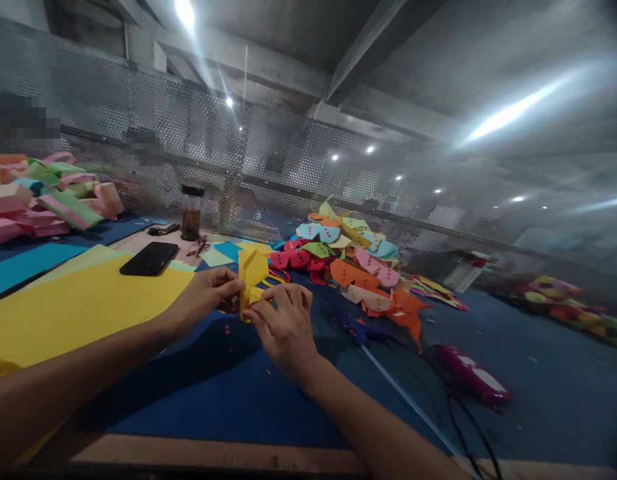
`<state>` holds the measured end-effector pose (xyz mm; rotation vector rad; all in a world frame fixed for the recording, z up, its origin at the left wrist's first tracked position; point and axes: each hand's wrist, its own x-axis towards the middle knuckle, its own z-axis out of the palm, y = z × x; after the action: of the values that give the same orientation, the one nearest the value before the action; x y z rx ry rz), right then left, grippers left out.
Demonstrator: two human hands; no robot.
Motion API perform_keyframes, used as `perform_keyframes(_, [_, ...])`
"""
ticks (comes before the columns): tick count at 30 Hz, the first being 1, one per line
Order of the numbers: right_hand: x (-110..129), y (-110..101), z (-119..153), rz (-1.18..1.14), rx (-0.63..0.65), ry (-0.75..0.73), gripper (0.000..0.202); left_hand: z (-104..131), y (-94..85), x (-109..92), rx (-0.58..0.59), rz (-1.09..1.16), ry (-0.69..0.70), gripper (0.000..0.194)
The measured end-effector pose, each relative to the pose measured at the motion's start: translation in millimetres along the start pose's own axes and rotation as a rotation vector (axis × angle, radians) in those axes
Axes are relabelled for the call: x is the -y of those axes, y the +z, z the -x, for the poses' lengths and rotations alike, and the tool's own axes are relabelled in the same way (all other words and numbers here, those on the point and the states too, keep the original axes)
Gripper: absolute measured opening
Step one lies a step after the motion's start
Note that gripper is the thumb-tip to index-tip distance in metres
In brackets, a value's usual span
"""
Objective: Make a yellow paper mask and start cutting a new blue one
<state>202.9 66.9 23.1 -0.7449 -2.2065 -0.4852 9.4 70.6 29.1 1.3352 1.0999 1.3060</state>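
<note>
We see a yellow folded paper piece (251,277), flat-sided and creased, upright above the dark blue table surface (198,393). Our left hand (215,290) pinches its left side; our right hand (285,320), fingers bent, grips its lower right part. Both forearms reach inward. Behind stands a perforated metal screen (188,140).

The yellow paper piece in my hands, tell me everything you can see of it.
The yellow paper piece looks like matte, fairly stiff paper, folded, with a tall panel and smaller parts low on its right. It is held roughly upright over the blue table covering, the left hand at its left edge and the right hand at its lower right. Fingers hide part of it.
</note>
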Motion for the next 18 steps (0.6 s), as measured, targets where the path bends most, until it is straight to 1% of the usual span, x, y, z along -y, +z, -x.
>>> perform_keyframes(7, [1.1, -0.1, 0.2, 0.018, 0.005, -0.010, 0.016, 0.4, 1.2, -3.5, -0.004, 0.024, 0.004, 0.034])
perform_keyframes(10, [1.3, -0.2, 0.0, -0.014, -0.009, 0.016, 0.015, -0.6, 0.5, -3.3, -0.009, 0.049, -0.004, 0.034])
perform_keyframes(15, [0.9, -0.4, -2.4, -0.101, -0.080, 0.089, 0.014, -1.8, -0.8, -2.3, -0.037, 0.072, -0.028, 0.033])
perform_keyframes(18, [0.4, -0.2, -3.5, -0.103, -0.065, 0.110, 0.014, -1.6, -0.6, -2.4, -0.034, 0.075, -0.040, 0.033])
